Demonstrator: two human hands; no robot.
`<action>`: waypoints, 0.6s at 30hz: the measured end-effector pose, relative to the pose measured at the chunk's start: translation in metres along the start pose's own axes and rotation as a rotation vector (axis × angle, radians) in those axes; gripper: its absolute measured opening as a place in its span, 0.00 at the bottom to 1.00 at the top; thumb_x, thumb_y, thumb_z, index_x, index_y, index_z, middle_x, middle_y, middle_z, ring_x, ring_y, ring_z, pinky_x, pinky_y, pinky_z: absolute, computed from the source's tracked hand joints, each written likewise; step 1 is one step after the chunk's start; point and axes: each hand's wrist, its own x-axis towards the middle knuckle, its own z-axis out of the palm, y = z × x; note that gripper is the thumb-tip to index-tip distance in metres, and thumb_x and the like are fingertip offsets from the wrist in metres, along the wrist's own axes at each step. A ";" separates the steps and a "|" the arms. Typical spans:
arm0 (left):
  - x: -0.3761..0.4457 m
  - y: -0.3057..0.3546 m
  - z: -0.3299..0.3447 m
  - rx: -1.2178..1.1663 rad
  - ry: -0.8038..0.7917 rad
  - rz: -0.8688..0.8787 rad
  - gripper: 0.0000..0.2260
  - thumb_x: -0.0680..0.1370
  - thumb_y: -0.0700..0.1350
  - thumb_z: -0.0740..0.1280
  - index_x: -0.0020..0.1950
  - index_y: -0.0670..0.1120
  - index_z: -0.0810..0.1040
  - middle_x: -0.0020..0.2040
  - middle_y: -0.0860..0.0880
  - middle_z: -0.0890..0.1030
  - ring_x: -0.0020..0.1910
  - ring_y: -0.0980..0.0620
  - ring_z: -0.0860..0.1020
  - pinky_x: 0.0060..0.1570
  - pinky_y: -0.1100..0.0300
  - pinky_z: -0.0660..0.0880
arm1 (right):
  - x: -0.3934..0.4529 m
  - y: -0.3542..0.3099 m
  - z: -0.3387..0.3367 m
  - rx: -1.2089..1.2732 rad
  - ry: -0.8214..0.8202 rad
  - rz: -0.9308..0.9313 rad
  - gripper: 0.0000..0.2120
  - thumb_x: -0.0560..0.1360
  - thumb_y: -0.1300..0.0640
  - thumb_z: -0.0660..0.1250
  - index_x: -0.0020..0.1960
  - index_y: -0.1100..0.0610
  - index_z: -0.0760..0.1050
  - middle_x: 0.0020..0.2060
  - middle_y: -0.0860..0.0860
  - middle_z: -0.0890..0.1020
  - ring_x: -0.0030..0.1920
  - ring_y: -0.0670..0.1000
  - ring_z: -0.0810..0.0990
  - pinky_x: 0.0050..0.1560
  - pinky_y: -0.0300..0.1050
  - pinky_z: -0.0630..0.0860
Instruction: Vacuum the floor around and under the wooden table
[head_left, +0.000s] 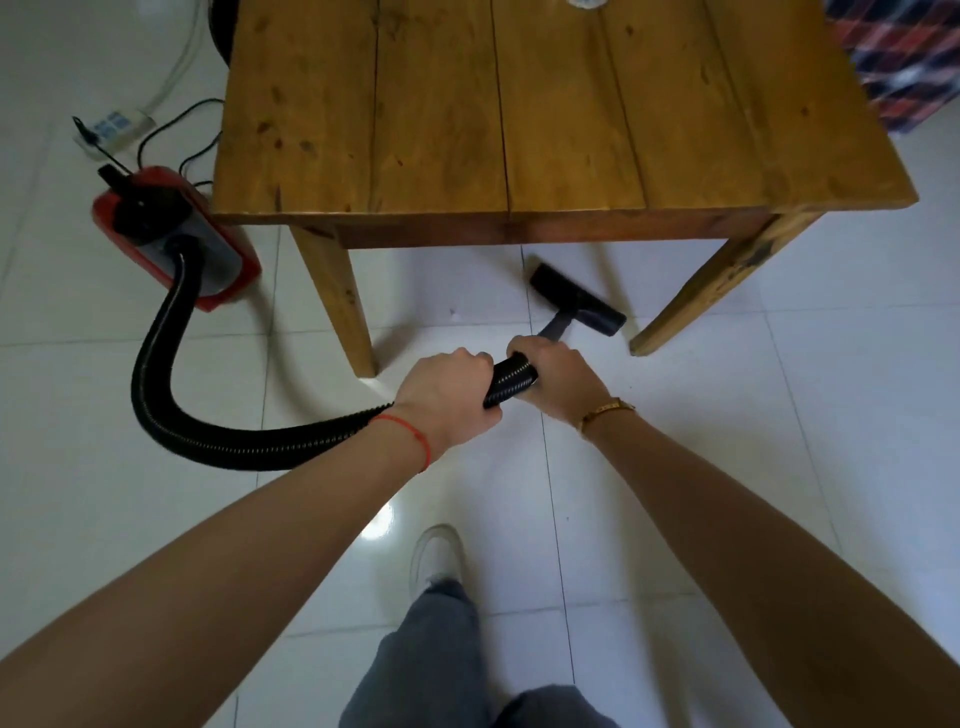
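Both hands, left (447, 395) and right (556, 382), clench the ribbed black hose (171, 410), hiding its joint; flat black nozzle (576, 299) sits under the plank table (519, 104)

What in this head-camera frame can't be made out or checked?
- Floor far under the wooden table: hidden by its top.
- Object on the table's far side: cut off by the top edge.
- Hose section inside the left hand and right hand: covered.
- Power strip sockets: too small.

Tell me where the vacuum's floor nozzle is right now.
The floor nozzle sits on the white tile floor under the wooden table's front edge, nearer the right front leg, just ahead of the right hand.
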 end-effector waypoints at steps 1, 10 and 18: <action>0.015 -0.002 0.004 0.014 0.024 0.004 0.14 0.76 0.51 0.63 0.56 0.44 0.73 0.42 0.47 0.74 0.39 0.45 0.76 0.35 0.58 0.66 | 0.012 0.009 -0.001 -0.025 0.014 -0.003 0.08 0.71 0.57 0.69 0.46 0.58 0.72 0.41 0.52 0.78 0.38 0.53 0.76 0.35 0.42 0.69; 0.121 -0.005 0.075 0.003 0.186 0.009 0.13 0.76 0.48 0.63 0.56 0.43 0.73 0.42 0.46 0.73 0.37 0.45 0.71 0.36 0.57 0.66 | 0.095 0.103 0.034 -0.202 0.213 -0.070 0.09 0.72 0.57 0.69 0.47 0.57 0.71 0.43 0.53 0.79 0.39 0.53 0.75 0.38 0.41 0.67; 0.172 0.004 0.152 0.009 0.300 0.018 0.12 0.75 0.46 0.64 0.56 0.42 0.73 0.42 0.46 0.72 0.35 0.47 0.69 0.36 0.57 0.65 | 0.115 0.162 0.075 -0.237 0.302 -0.058 0.17 0.70 0.61 0.71 0.56 0.61 0.71 0.52 0.58 0.77 0.48 0.60 0.78 0.50 0.51 0.76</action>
